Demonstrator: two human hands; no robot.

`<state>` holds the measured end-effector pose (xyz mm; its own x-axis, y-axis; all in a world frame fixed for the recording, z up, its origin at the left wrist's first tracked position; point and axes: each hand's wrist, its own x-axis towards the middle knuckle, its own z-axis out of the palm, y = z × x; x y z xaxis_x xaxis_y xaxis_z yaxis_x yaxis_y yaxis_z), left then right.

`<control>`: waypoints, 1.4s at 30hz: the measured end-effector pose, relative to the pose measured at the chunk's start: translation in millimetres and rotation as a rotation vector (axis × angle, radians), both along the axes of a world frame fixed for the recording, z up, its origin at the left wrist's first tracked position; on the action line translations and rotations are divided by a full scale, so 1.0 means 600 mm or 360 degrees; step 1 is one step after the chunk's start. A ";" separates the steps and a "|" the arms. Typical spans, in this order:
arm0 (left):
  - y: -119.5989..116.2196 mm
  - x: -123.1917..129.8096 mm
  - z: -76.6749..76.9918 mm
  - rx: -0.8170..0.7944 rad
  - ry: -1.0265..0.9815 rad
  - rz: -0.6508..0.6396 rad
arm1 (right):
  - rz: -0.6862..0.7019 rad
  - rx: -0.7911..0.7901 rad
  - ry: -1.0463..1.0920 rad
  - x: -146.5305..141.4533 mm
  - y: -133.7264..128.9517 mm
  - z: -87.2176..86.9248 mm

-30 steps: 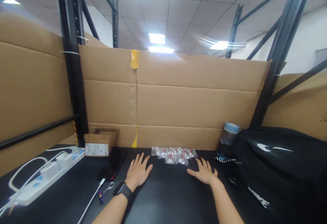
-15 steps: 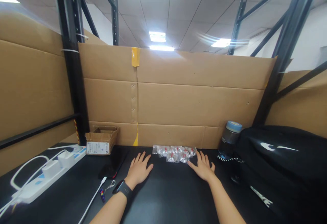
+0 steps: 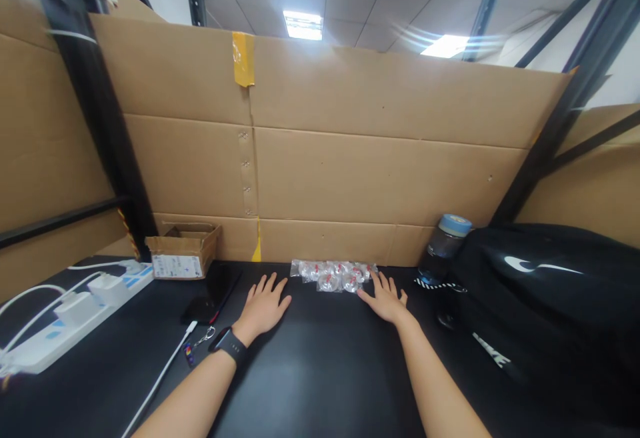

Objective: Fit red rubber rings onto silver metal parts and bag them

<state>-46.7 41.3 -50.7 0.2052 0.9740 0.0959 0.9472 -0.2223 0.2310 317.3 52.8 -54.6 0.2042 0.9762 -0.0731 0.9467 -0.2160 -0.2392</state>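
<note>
Several small round items in clear plastic packets (image 3: 331, 276), with red marks on them, lie in a cluster at the back of the black tabletop (image 3: 320, 365). My left hand (image 3: 263, 305) rests palm down to the left of the packets, fingers spread, holding nothing. A dark watch (image 3: 229, 346) is on that wrist. Just right of the cluster, my right hand (image 3: 386, 297) lies flat with its fingers apart. Its thumb is close to the nearest packet; whether they touch I cannot tell.
On the left are a white power strip (image 3: 80, 321), an open cardboard box (image 3: 183, 251), a dark phone (image 3: 197, 309), a white cable (image 3: 163, 375) and a keychain (image 3: 189, 353). A blue-lidded bottle (image 3: 443, 248) and a black bag (image 3: 545, 298) stand right. A cardboard wall (image 3: 340, 178) closes the back.
The view has tipped downward, so the whole scene sits higher in the picture. Both hands stay spread on the tabletop, and the packets keep their place between them.
</note>
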 end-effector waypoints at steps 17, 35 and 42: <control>-0.003 0.001 0.000 0.0025 0.0107 -0.0013 | 0.0755 0.0617 -0.0018 -0.111 -0.031 0.037; -0.008 0.000 0.001 0.0006 0.0073 -0.0039 | 0.0922 0.0624 0.0083 -0.143 -0.049 0.051; -0.008 0.001 0.001 -0.0004 0.0073 -0.0035 | 0.0980 0.0654 0.0129 -0.145 -0.055 0.054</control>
<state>-46.0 36.6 -49.9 0.2306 0.9694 0.0836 0.9518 -0.2426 0.1877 230.4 19.9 -22.4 -0.3792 0.8641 0.3311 0.8433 0.4700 -0.2607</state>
